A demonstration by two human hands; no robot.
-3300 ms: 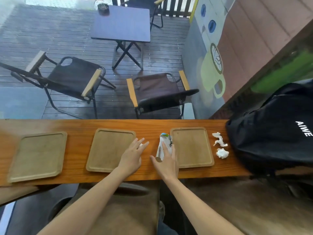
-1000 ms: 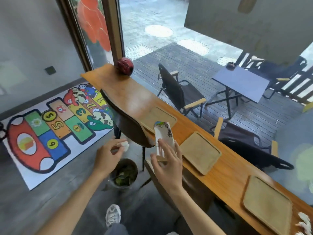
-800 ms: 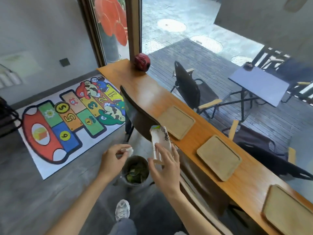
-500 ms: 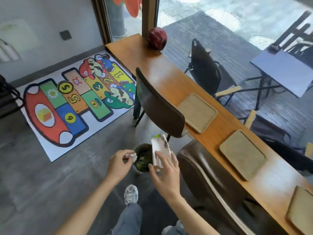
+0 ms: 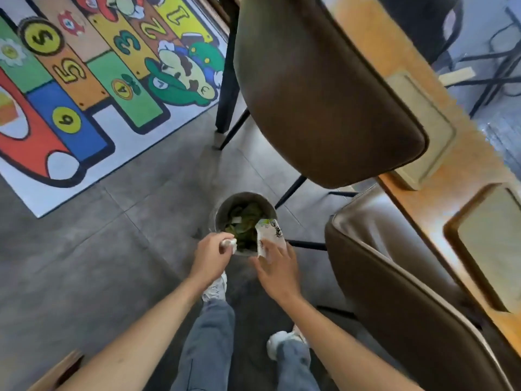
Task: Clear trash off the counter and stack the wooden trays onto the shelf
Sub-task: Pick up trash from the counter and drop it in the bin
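Observation:
My left hand (image 5: 210,256) is closed on a small white crumpled paper (image 5: 229,244) just at the near left rim of a round metal trash bin (image 5: 218,214) on the floor. My right hand (image 5: 277,268) holds a white printed carton (image 5: 267,234) tilted over the bin's near right rim. The bin holds green scraps. Two wooden trays (image 5: 423,122) (image 5: 490,244) lie on the orange wooden counter (image 5: 417,201) at the right.
Two brown padded chairs (image 5: 318,88) (image 5: 394,292) stand between me and the counter. A colourful numbered floor mat (image 5: 84,80) lies at the upper left. My feet (image 5: 215,286) stand just short of the bin on grey tile.
I have turned from the counter and bent down over the bin. Both hands, carrying the paper and the carton, have dropped to the bin's rim.

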